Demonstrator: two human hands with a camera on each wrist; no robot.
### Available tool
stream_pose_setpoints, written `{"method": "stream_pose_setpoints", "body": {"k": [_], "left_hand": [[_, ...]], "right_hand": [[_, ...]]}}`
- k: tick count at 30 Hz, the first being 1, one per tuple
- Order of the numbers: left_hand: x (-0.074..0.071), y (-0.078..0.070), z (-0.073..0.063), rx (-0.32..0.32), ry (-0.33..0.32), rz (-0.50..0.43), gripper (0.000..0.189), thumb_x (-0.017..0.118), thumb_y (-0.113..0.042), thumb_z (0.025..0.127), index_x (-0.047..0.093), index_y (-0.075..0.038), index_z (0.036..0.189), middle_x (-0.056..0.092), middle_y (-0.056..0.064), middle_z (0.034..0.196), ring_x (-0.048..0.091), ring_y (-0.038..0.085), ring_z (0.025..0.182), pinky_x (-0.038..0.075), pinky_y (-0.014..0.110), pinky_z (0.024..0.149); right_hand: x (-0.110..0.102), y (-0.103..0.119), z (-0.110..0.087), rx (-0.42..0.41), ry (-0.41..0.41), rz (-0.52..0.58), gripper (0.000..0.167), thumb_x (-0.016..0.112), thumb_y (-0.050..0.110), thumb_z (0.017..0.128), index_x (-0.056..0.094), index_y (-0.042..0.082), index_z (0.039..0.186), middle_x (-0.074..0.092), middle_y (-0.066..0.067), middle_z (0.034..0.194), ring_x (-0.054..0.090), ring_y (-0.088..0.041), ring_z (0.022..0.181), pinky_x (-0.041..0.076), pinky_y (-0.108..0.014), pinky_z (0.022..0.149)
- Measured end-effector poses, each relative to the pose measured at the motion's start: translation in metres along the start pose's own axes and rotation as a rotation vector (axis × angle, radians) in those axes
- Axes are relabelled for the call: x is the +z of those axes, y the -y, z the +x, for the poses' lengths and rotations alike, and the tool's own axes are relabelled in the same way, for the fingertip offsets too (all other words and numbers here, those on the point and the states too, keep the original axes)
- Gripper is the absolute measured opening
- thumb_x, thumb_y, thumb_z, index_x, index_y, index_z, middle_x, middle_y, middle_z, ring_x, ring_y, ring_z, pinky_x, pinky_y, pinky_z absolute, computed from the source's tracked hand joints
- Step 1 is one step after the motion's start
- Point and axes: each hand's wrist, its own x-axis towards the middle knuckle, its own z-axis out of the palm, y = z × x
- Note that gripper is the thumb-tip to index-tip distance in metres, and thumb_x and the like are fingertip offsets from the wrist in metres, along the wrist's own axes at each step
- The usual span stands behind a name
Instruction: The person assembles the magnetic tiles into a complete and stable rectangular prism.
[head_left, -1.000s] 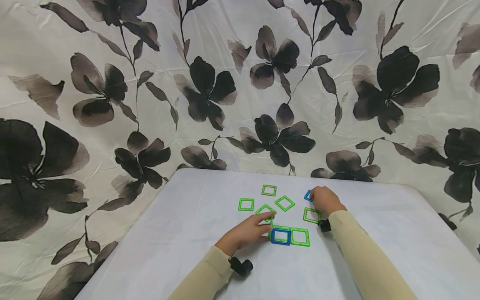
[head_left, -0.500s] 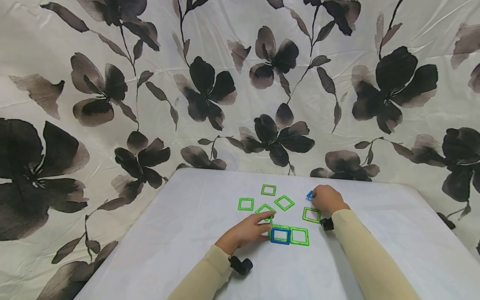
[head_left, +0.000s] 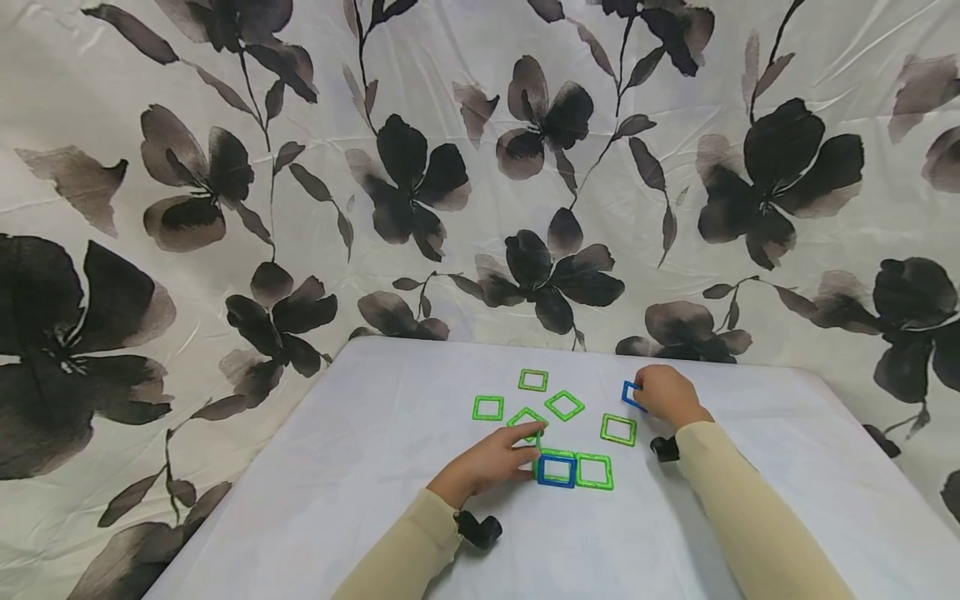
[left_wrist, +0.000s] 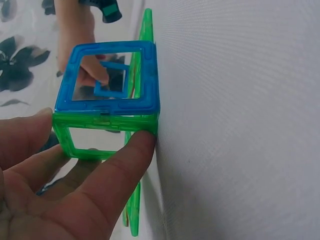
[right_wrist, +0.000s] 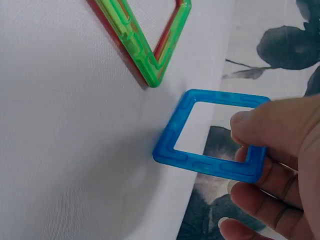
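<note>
My left hand (head_left: 486, 467) steadies an upright green square magnetic tile (left_wrist: 90, 121) by its edges, fingertips spread along it. Joined to it at a corner, a blue square magnetic tile (left_wrist: 107, 106) stands upright facing the camera. In the head view this blue tile (head_left: 557, 483) overlaps a flat green tile behind it, with another green tile (head_left: 595, 487) at its right. At the back right, my right hand (head_left: 667, 393) pinches a second blue square tile (right_wrist: 202, 166) between thumb and fingers. That tile is tilted up, one corner close over the table.
Several green square tiles lie flat on the white table (head_left: 360, 467): one (head_left: 618, 417) near my right hand, others at the back (head_left: 533, 388), left (head_left: 488, 417) and middle (head_left: 565, 416). A floral cloth (head_left: 420, 275) hangs behind the far edge.
My right hand has moved a little right and away with the blue tile, which has turned to show its frame. The nearby green tile is now fully visible. My left hand stays put.
</note>
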Motion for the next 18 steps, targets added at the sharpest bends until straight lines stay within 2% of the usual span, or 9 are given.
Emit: {"method": "stream_pose_setpoints", "body": {"k": [2,6,13,18], "left_hand": [[0.0,0.0,0.0,0.0,0.0,0.003,0.051,0.053,-0.012,0.099,0.04,-0.017,0.149,0.029,0.01,0.158,0.044,0.031,0.136,0.055,0.041,0.093],[0.0,-0.001,0.0,0.001,0.005,0.007,0.052,0.053,-0.012,0.099,0.039,-0.015,0.149,0.029,0.009,0.158,0.045,0.03,0.135,0.055,0.041,0.092],[0.0,-0.002,-0.001,0.011,0.005,0.0,0.052,0.054,-0.012,0.099,0.039,-0.013,0.149,0.031,0.009,0.157,0.049,0.028,0.132,0.056,0.041,0.092],[0.001,-0.003,-0.001,0.006,0.004,0.004,0.052,0.053,-0.012,0.099,0.04,-0.014,0.149,0.031,0.009,0.158,0.048,0.028,0.132,0.055,0.041,0.092]], "right_hand": [[-0.001,-0.001,-0.002,-0.012,-0.018,-0.007,0.02,0.063,0.016,0.091,0.072,0.002,0.102,0.071,-0.01,0.093,0.06,-0.021,0.08,0.053,-0.047,0.079],[-0.003,-0.003,-0.005,-0.047,-0.075,-0.004,0.02,0.066,0.015,0.09,0.072,0.002,0.104,0.071,-0.011,0.097,0.062,-0.023,0.084,0.053,-0.05,0.082],[-0.007,-0.006,-0.012,-0.049,-0.102,0.032,0.022,0.068,0.016,0.09,0.069,0.003,0.107,0.069,-0.009,0.092,0.059,-0.021,0.078,0.053,-0.043,0.074],[-0.008,-0.006,-0.016,-0.036,-0.1,0.088,0.02,0.07,0.018,0.089,0.068,0.004,0.102,0.066,-0.007,0.086,0.055,-0.019,0.073,0.049,-0.036,0.068]]}}
